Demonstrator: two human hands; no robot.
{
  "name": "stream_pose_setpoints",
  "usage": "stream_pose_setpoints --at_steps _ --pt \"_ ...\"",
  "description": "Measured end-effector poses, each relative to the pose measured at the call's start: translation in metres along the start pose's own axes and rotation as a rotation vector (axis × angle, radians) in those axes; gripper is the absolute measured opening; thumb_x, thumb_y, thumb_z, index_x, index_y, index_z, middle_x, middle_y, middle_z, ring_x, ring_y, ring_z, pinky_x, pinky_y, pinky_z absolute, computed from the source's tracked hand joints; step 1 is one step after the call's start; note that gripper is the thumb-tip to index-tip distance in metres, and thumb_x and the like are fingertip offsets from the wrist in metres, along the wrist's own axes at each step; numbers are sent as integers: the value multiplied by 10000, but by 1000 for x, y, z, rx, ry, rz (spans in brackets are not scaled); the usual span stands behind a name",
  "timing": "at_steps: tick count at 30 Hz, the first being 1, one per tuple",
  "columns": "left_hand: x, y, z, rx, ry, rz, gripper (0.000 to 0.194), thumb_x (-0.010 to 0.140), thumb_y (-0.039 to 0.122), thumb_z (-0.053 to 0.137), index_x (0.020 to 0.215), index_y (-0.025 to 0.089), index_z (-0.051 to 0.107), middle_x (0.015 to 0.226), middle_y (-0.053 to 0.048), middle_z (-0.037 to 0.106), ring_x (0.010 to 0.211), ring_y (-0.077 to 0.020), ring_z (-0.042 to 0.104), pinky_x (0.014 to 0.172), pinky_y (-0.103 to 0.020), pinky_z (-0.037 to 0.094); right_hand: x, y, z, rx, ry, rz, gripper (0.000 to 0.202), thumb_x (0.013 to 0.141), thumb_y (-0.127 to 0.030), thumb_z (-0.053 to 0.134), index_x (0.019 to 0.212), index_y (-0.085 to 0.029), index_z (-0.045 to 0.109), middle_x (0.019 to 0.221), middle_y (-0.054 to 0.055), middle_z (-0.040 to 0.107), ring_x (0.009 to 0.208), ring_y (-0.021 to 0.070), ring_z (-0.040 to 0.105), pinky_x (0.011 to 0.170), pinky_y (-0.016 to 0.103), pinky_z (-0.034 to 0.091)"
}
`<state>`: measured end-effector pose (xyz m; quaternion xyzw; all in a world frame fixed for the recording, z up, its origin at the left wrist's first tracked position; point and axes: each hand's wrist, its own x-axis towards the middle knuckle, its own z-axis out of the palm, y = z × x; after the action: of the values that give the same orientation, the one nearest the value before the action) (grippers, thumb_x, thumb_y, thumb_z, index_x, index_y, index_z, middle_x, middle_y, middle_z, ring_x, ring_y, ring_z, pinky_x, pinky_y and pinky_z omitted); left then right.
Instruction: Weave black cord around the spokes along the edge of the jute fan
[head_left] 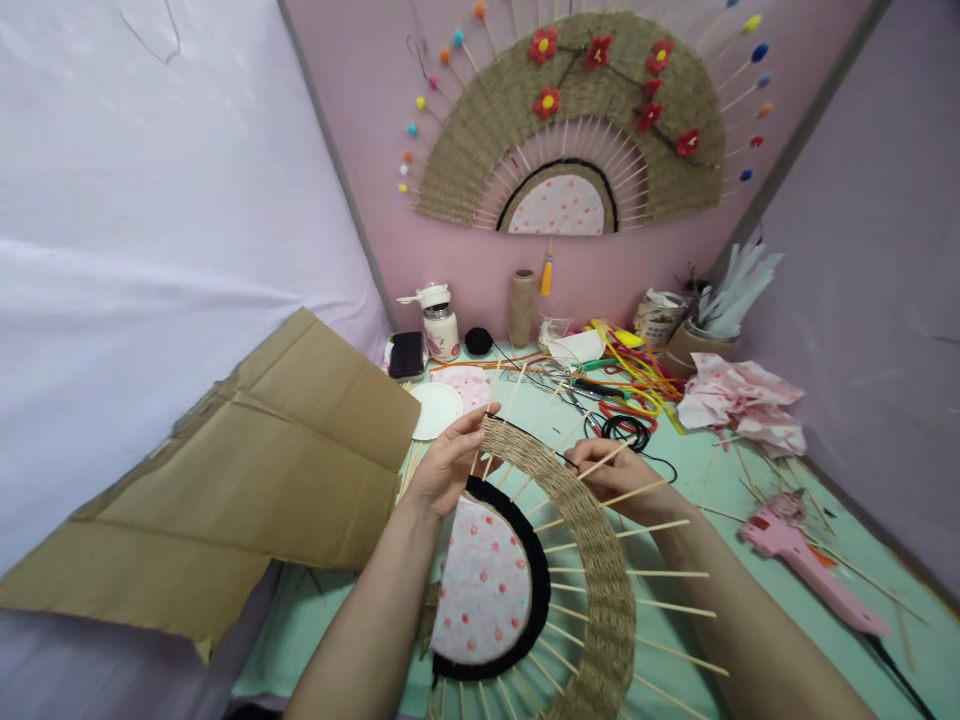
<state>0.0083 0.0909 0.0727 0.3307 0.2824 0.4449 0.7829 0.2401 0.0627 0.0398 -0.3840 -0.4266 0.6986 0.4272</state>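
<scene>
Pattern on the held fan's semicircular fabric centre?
Semicircular fabric centre: reddish spots on white, best in head view.

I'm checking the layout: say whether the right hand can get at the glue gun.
Probably yes: the glue gun lies to the right of the right hand, nothing bulky between, though that hand seems to pinch the cord and should let go first.

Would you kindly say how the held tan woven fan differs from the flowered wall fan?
The tan woven wall fan carries red flowers and colourful balls; the held tan woven fan has a flowerless band and bare sticks. The wall fan's band is broader than the held fan's. The wall fan's flat side faces down; the held fan's, left. Both have dotted centres and black arcs.
</scene>
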Motion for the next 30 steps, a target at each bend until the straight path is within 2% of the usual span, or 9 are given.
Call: stream_pose_setpoints --at_steps 5,7,10,16,23,30 --pt "-3 -9 8 -65 -199 -39 737 572 320 751 1257 314 478 1223 -86 556 1098 -271 526 855 -397 410 0 2 0 -45 -16 -1 313 591 -396 762 642 -148 578 559 -17 519 477 75 430 459 210 286" --pt "-4 -15 14 -112 -228 -41 860 533 366 762 1312 340 398 1260 -102 532 1151 -301 493 871 -419 392 0 3 -1 -55 -39 -11 305 617 -404 747 650 -145 587 574 -11 531 495 82 446 475 216 302" --pt "-5 -22 20 -140 -233 -52 933 514 399 756 1343 371 330 1283 -99 518 1177 -304 479 895 -421 369 -1 3 -2 -65 -60 -19 292 635 -392 741 666 -138 600 579 -11 535 503 79 448 486 216 300" --pt "-3 -29 17 -150 -250 -88 915 543 347 709 1364 350 305 1324 -79 501 1162 -275 503 938 -392 351 -5 0 -5 -91 -85 -36 227 670 -329 729 685 -137 608 595 -17 546 523 72 440 508 214 282" --pt "-2 -31 9 -190 -332 -101 807 654 233 584 1398 311 283 1328 -50 512 1220 -250 459 1025 -399 275 -6 -4 -10 -155 -82 -52 256 676 -359 718 690 -132 600 611 -7 550 519 72 422 495 220 265" --pt "2 -32 5 -200 -364 -109 725 704 188 518 1393 278 312 1356 -74 484 1272 -282 396 1052 -447 232 -9 -14 -20 30 -13 -98 292 686 -401 708 697 -146 565 547 -40 422 442 36 236 454 227 144"
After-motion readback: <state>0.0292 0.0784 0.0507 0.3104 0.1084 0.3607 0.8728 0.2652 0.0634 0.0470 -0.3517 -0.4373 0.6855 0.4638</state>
